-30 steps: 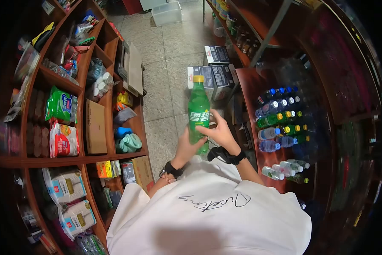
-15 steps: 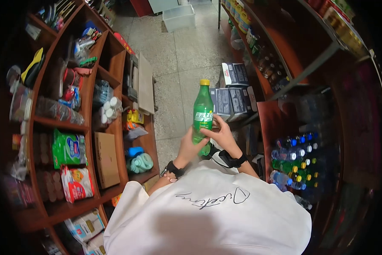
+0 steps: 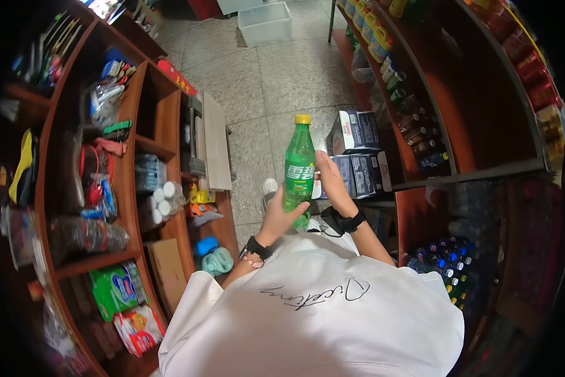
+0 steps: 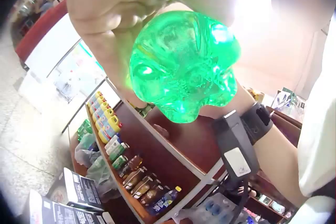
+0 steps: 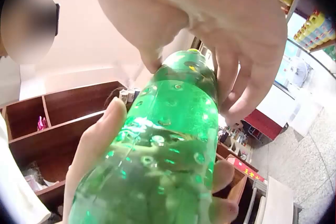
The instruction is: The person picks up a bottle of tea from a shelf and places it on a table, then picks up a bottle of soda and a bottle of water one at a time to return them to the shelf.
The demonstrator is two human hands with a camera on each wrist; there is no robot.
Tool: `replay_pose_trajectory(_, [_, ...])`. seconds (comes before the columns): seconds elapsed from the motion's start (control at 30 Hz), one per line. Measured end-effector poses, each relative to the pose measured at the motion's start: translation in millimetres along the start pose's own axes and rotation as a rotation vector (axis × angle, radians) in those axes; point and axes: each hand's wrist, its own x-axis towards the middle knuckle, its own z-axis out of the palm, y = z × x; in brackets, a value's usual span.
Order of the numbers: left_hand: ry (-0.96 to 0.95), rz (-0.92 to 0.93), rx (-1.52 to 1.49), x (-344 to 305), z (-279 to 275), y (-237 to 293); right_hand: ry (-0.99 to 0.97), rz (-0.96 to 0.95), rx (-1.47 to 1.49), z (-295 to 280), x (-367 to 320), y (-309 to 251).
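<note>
A green plastic soda bottle [image 3: 300, 157] with a yellow cap stands upright in front of the chest in the head view, its printed label facing the wearer. My left hand [image 3: 275, 217] grips its lower part, thumb across the front. Beside its right side is my right hand [image 3: 334, 188], fingers fairly straight and close to the bottle. From the left wrist, the lobed green base [image 4: 181, 71] shows below the palm. The right wrist view has the right hand's thumb [image 5: 152, 60] and fingers on either side of the bottle's shoulder, with the left fingers lower down.
Wooden shelves [image 3: 97, 267] with packaged goods line the left. On the right are shelves of bottles [image 3: 420, 135] and a lower group of capped drink bottles [image 3: 449, 257]. Dark boxes [image 3: 356, 173] sit on the floor ahead, and a clear bin [image 3: 265, 25] lies farther off.
The right thumb has come off the bottle's front and the right fingers have straightened beside it. The left hand keeps its grip. The shelves and boxes have shifted in the head view.
</note>
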Motion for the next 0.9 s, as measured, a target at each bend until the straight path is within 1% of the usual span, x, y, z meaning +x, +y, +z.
replay_pose_trajectory(0.03, [-0.013, -0.019, -0.010, 16, -10, -2, 0.058, 0.009, 0.070, 6, 16, -2])
replay_pose_trajectory(0.1, [-0.040, -0.011, -0.026, 53, -32, -9, 0.088, 0.004, 0.021, 19, 47, -5])
replay_pose_trajectory(0.17, [-0.071, -0.002, -0.043, 89, -58, -12, 0.065, -0.097, -0.022, 37, 79, -12])
replay_pose_trajectory(0.23, [-0.069, 0.063, 0.045, 123, -84, -8, 0.081, -0.059, -0.062, 45, 115, -22])
replay_pose_trajectory(0.3, [-0.101, 0.038, 0.045, 151, -112, 4, 0.042, -0.081, 0.061, 56, 149, -35])
replay_pose_trajectory(0.37, [-0.125, 0.032, 0.053, 189, -140, 14, 0.060, -0.081, 0.053, 69, 185, -46])
replay_pose_trajectory(0.43, [-0.134, 0.008, 0.094, 217, -162, 15, 0.101, -0.087, -0.048, 84, 213, -59])
replay_pose_trajectory(0.5, [-0.162, 0.035, 0.106, 245, -179, 8, 0.126, -0.097, -0.095, 94, 236, -69])
replay_pose_trajectory(0.6, [-0.174, 0.080, 0.144, 282, -196, 15, 0.159, -0.141, -0.083, 99, 271, -76])
replay_pose_trajectory(0.67, [-0.186, 0.108, 0.138, 304, -203, 16, 0.151, -0.110, 0.029, 99, 288, -81])
replay_pose_trajectory(0.77, [-0.222, 0.091, 0.140, 338, -206, 16, 0.194, -0.113, -0.023, 94, 315, -92])
replay_pose_trajectory(0.9, [-0.264, 0.089, 0.116, 386, -201, 16, 0.224, -0.088, -0.010, 72, 354, -94])
